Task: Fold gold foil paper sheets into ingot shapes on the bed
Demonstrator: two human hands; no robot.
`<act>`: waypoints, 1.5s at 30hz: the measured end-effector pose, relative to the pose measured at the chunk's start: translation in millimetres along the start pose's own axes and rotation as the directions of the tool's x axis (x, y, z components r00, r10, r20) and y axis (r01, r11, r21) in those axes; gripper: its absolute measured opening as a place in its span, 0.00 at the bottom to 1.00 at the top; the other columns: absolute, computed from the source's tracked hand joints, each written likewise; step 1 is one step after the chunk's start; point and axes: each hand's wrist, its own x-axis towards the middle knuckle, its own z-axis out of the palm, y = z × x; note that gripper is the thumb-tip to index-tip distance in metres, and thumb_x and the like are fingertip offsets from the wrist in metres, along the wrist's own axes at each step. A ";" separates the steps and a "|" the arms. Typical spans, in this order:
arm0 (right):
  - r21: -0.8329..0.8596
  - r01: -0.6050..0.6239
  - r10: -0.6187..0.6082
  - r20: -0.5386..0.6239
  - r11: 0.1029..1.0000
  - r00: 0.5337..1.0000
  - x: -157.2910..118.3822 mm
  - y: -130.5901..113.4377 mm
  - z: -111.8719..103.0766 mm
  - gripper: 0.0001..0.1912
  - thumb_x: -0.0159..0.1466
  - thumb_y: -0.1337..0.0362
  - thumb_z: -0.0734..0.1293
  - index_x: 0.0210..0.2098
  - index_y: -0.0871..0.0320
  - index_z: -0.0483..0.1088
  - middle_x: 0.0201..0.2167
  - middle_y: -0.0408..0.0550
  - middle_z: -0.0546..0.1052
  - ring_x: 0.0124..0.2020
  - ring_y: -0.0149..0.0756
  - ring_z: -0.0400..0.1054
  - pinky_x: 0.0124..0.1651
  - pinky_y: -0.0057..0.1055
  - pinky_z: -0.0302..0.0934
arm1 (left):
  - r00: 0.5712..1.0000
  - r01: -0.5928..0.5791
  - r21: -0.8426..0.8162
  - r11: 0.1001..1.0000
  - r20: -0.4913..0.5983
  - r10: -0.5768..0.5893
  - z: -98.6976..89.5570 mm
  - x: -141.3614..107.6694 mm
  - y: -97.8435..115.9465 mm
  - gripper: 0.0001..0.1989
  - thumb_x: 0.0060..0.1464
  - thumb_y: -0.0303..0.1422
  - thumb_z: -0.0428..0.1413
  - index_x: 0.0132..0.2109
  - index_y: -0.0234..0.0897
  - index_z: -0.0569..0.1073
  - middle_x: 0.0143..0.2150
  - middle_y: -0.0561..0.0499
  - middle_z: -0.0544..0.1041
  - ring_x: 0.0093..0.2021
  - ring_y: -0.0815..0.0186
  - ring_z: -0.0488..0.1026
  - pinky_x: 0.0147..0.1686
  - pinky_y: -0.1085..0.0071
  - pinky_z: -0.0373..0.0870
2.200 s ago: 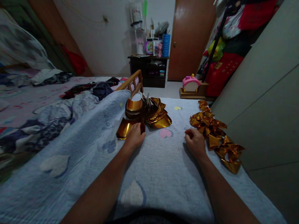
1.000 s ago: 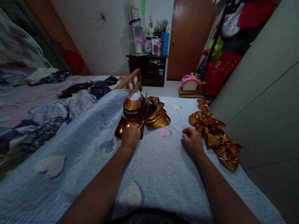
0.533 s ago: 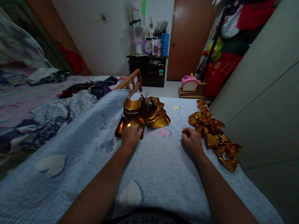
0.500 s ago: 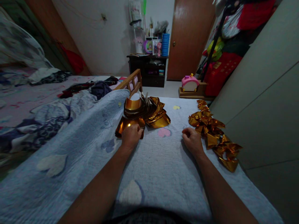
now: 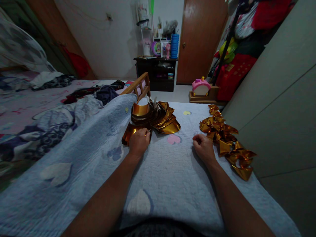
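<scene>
Gold foil sheets (image 5: 166,120) lie fanned in a stack on the light blue quilt (image 5: 177,177), left of the middle. At the stack's near left part, my left hand (image 5: 139,141) is closed, its thumb and fingers pinched on the edge of the gold foil. My right hand (image 5: 202,146) rests on the quilt with its fingers curled together; whatever it may hold is too small or hidden to make out. Just to its right runs a row of folded gold foil pieces (image 5: 224,148), reaching toward the quilt's right edge.
A wooden bed rail (image 5: 138,86) stands behind the stack. Rumpled clothes (image 5: 106,93) lie on the pink bed at left. Beyond are a dark cabinet (image 5: 161,89) and a pink toy (image 5: 201,87) on a box. A pale wardrobe (image 5: 283,98) borders the right side.
My left hand has moved very slightly away from me, over the near left part of the foil stack. My right hand has barely moved.
</scene>
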 end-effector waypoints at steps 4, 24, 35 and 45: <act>0.003 -0.003 0.003 0.006 1.000 1.000 0.4 1.1 0.2 0.07 0.53 0.64 0.61 0.27 0.56 0.70 0.27 0.48 0.75 0.30 0.39 0.68 0.36 0.35 0.61 | 0.997 -0.039 -0.058 0.998 -0.070 0.035 3.2 0.8 -3.8 0.07 0.61 0.30 0.51 0.38 0.37 0.75 0.39 0.45 0.80 0.41 0.59 0.76 0.40 0.68 0.65; 0.106 0.039 -0.050 0.106 0.994 0.993 -4.6 -11.1 -1.5 0.08 0.55 0.65 0.62 0.31 0.57 0.72 0.29 0.46 0.73 0.29 0.36 0.65 0.36 0.33 0.59 | 0.867 -0.244 -0.810 0.533 0.064 0.494 11.9 -39.5 39.2 0.03 0.57 0.29 0.55 0.35 0.36 0.73 0.39 0.48 0.80 0.41 0.62 0.77 0.44 0.68 0.70; 0.278 -0.077 -0.008 0.293 0.957 0.956 -4.5 -13.1 -5.2 0.14 0.49 0.68 0.61 0.34 0.56 0.74 0.35 0.47 0.74 0.37 0.40 0.68 0.44 0.37 0.63 | 0.912 0.029 -0.917 0.398 0.188 0.365 17.9 -37.7 33.2 0.07 0.58 0.35 0.57 0.39 0.37 0.69 0.31 0.54 0.72 0.32 0.68 0.69 0.33 0.74 0.65; 0.538 -0.133 -0.235 0.560 0.832 0.794 -12.9 -33.4 -14.6 0.18 0.58 0.60 0.70 0.48 0.53 0.77 0.53 0.52 0.75 0.56 0.47 0.67 0.57 0.41 0.62 | 0.956 0.209 -0.973 0.097 0.225 0.191 8.7 -31.8 41.6 0.14 0.54 0.40 0.61 0.38 0.39 0.65 0.30 0.56 0.69 0.26 0.71 0.66 0.21 0.77 0.68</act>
